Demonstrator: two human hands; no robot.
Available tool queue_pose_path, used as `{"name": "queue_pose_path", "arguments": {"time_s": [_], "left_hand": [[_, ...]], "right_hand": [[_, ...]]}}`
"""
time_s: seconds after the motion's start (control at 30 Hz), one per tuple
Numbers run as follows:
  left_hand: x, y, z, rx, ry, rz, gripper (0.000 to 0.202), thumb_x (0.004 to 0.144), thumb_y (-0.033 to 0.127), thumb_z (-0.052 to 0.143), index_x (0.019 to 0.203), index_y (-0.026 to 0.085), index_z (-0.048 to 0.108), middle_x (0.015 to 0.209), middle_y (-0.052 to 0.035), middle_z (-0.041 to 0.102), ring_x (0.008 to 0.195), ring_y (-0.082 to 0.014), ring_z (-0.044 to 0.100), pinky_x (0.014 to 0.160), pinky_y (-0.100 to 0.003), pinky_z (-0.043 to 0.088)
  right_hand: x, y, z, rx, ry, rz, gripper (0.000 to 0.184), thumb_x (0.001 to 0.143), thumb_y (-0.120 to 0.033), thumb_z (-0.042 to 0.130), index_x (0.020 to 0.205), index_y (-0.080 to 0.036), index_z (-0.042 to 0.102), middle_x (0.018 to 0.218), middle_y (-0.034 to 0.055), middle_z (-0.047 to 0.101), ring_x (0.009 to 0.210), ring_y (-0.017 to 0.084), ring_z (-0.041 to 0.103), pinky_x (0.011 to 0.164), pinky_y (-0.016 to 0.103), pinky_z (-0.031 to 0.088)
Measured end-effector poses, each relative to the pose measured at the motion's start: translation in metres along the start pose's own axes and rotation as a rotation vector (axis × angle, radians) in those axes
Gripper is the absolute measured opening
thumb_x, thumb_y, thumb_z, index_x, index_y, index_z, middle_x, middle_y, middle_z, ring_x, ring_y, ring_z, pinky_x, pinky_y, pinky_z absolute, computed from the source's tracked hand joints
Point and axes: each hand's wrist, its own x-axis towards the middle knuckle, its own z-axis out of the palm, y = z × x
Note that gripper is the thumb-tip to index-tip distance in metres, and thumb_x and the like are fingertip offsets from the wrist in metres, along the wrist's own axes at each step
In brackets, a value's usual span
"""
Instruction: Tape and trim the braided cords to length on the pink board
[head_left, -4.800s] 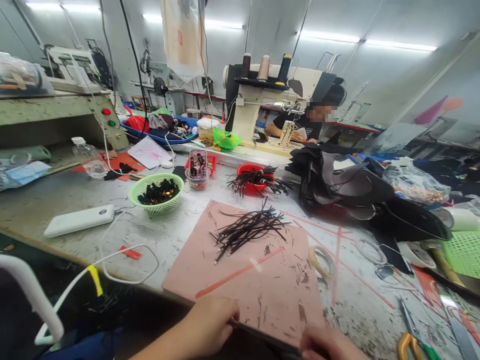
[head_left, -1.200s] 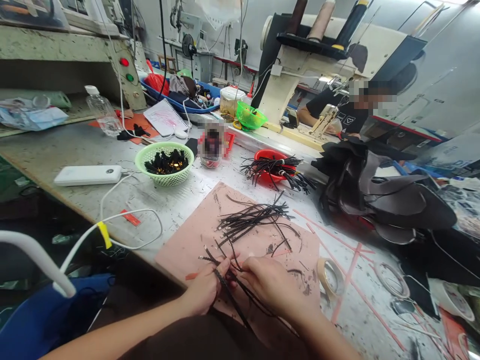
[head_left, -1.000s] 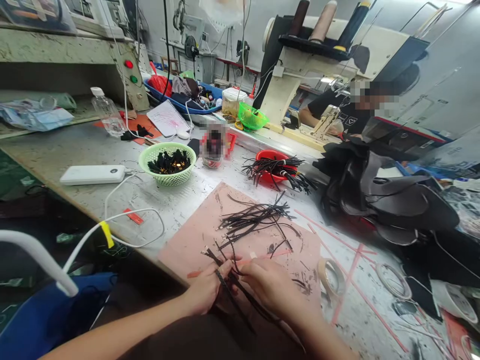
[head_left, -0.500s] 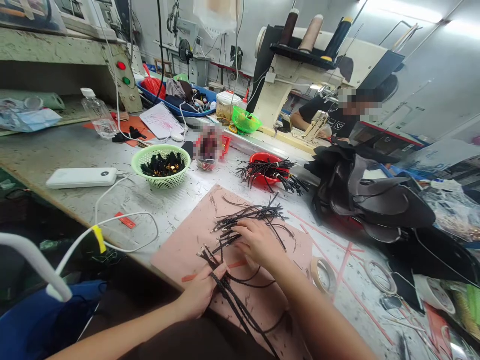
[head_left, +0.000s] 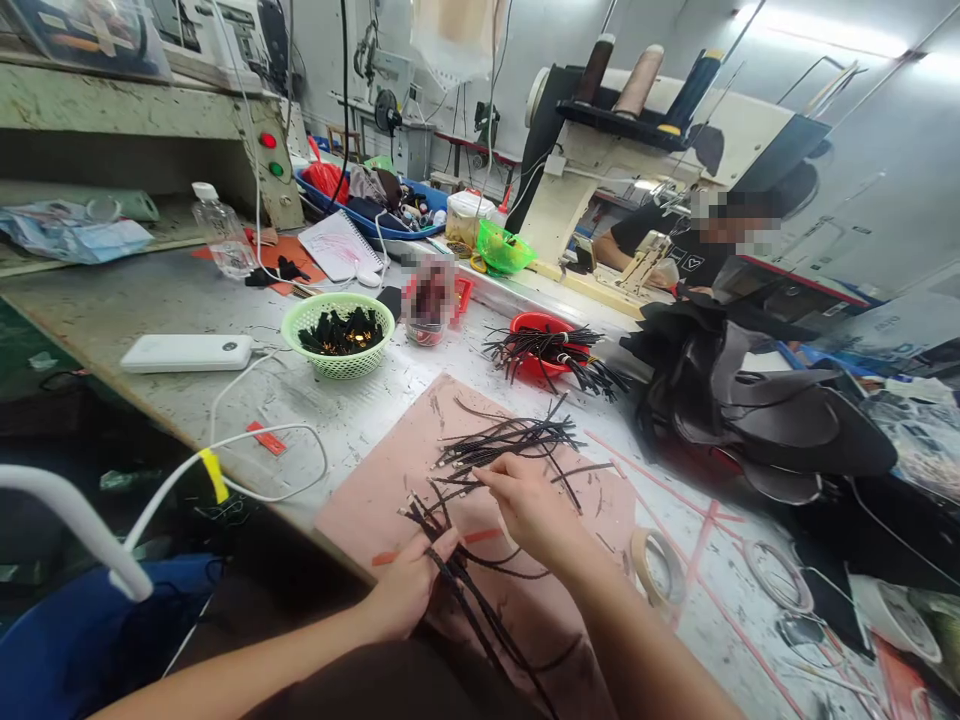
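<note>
My left hand point(head_left: 418, 582) is closed around a bundle of black braided cords point(head_left: 469, 610), low over the pink mat point(head_left: 360, 490). Their pale-tipped ends stick out above the fingers, and the long tails trail toward my lap. My right hand point(head_left: 529, 505) pinches a single black cord near its end, just in front of a loose pile of similar cords point(head_left: 517, 438) on the mat. Part of that pinched cord is hidden behind the fingers. An orange strip point(head_left: 480, 536) lies on the mat between my hands.
A red bowl point(head_left: 536, 372) with bundled cords and a pale green basket point(head_left: 337, 372) of black pieces stand behind the mat. Right are a tape roll point(head_left: 654, 565) and black leather pieces point(head_left: 780, 410). A co-worker point(head_left: 652, 240) sits behind the sewing machine point(head_left: 570, 190).
My right hand has gone from reaching over the pile with spread fingers to pinching one cord. The left hand keeps its bundle. The whole view has shifted slightly.
</note>
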Motion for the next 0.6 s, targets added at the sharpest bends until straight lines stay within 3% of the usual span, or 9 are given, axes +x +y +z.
{"name": "queue_pose_path", "arguments": {"time_s": [0.1,0.23,0.37,0.47,0.6], "left_hand": [[-0.002,0.001,0.0,0.047,0.024,0.004,0.039,0.06,0.05,0.069,0.076,0.016,0.059,0.059,0.0028,0.053,0.058,-0.0144,0.052,0.056,-0.026,0.042],[-0.004,0.005,0.003,0.011,-0.034,0.043,0.044,0.064,0.05,0.065,0.091,0.016,0.06,0.065,-0.0008,0.061,0.068,-0.0201,0.059,0.061,-0.029,0.045],[-0.006,0.007,0.003,-0.05,-0.064,-0.016,0.05,0.065,0.05,0.065,0.102,0.017,0.058,0.068,-0.002,0.066,0.072,-0.0234,0.062,0.06,-0.03,0.045],[-0.005,0.006,0.001,-0.073,-0.081,0.03,0.045,0.063,0.044,0.069,0.097,0.017,0.06,0.065,-0.0007,0.065,0.067,-0.0212,0.062,0.058,-0.028,0.045],[-0.003,0.005,-0.001,-0.092,0.021,-0.005,0.031,0.061,0.043,0.071,0.074,0.017,0.06,0.052,0.0034,0.057,0.05,-0.014,0.054,0.048,-0.024,0.041]], "right_hand": [[-0.012,-0.018,0.002,0.018,-0.001,0.019,0.041,0.08,-0.003,0.041,0.115,-0.017,0.058,0.089,0.0089,0.056,0.081,0.018,0.052,0.071,0.029,0.046],[-0.026,-0.038,0.015,0.057,-0.01,0.021,0.042,0.08,-0.004,0.041,0.118,-0.013,0.055,0.087,0.0109,0.055,0.08,0.02,0.052,0.071,0.031,0.048],[-0.037,-0.047,0.034,0.128,0.091,-0.003,0.043,0.08,-0.007,0.039,0.12,-0.012,0.053,0.086,0.0116,0.055,0.08,0.02,0.052,0.072,0.032,0.049],[-0.04,-0.047,0.038,0.268,0.169,-0.017,0.04,0.082,-0.009,0.039,0.118,-0.017,0.054,0.084,0.0091,0.058,0.08,0.019,0.054,0.071,0.03,0.049],[-0.027,-0.022,0.024,0.434,0.098,0.072,0.029,0.081,-0.014,0.048,0.108,-0.02,0.055,0.084,0.0028,0.065,0.076,0.014,0.059,0.071,0.026,0.049]]}}
